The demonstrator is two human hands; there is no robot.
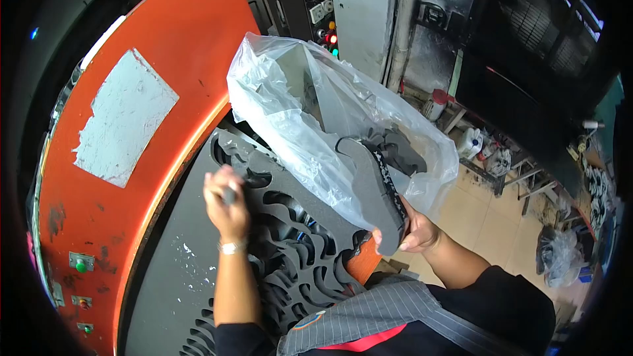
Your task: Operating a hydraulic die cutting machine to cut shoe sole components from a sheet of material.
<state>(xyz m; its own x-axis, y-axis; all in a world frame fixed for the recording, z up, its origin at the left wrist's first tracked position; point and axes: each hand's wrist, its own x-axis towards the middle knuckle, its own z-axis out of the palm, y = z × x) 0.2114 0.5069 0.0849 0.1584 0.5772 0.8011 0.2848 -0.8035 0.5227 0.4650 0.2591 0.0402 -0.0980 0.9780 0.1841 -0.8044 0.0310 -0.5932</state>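
Plainly, the right grip [422, 232] clasps the lower end of a wavy, matte grey foam piece [370, 184], whose long axis leans up and leftward against the wrinkled translucent plastic bag [280, 135] in view. Farther off, the left grip [227, 214] curls round a small dark stub [229, 196] over the scallop-cut foam sheet [310, 201].

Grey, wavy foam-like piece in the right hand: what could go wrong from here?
The grey, wavy foam-like piece could tip or slip, since the right hand appears to hold only its near end.

Its far end overlaps the thin, translucent plastic bag in this view, so it might snag the film.

The small dark grey piece in the left hand could be hard to spot if dropped among the similarly dark, curved pieces below.
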